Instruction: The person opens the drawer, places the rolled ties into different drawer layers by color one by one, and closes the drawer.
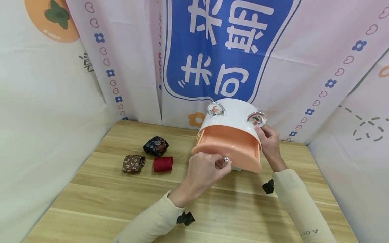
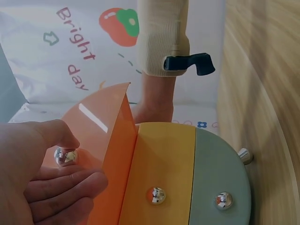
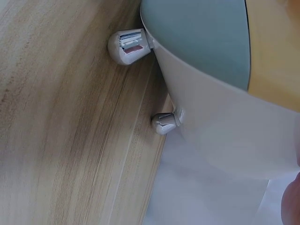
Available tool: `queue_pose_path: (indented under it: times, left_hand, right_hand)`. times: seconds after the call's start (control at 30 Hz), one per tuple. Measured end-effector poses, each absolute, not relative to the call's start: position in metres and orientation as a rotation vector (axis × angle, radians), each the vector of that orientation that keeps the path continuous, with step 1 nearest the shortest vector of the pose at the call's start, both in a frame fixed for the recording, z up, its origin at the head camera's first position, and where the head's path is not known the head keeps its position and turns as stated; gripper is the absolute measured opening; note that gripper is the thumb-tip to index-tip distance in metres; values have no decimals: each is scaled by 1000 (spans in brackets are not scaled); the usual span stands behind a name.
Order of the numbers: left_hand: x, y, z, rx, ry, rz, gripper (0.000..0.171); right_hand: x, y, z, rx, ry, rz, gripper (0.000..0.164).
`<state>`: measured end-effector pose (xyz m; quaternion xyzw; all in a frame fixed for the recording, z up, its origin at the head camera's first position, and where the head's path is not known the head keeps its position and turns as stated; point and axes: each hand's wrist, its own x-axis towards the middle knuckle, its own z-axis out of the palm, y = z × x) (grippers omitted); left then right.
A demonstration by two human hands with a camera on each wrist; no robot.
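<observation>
A small rounded white drawer cabinet (image 1: 232, 113) stands on short silver feet at the back of the table. Its top peach drawer (image 1: 240, 157) is pulled out, tilting down toward the front. My left hand (image 1: 203, 172) pinches the drawer's silver knob (image 1: 226, 160) between thumb and fingers. On the cabinet's right side, my right hand (image 1: 269, 143) grips the body by the round mirror-like ear (image 1: 257, 118), thumb in front. Under the peach drawer, the left wrist view shows a yellow drawer (image 2: 159, 164) and a grey-green drawer (image 2: 218, 168), both closed.
Left of the cabinet lie three rolled cloths: a dark floral one (image 1: 156, 145), a brown patterned one (image 1: 133, 164) and a red one (image 1: 162, 164). Printed fabric (image 1: 136, 67) hangs close behind the wooden table (image 1: 121, 199) and along both sides.
</observation>
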<state>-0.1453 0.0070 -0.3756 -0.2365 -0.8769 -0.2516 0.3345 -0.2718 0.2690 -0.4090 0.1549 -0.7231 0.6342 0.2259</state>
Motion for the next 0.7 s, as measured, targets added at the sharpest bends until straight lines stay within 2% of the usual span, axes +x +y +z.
queue_pose_path:
  times: [0.7]
  left_hand:
    - [-129, 0, -378, -651, -2302, -685, 24]
  right_hand:
    - [-254, 258, -390, 414, -2019, 1717, 31]
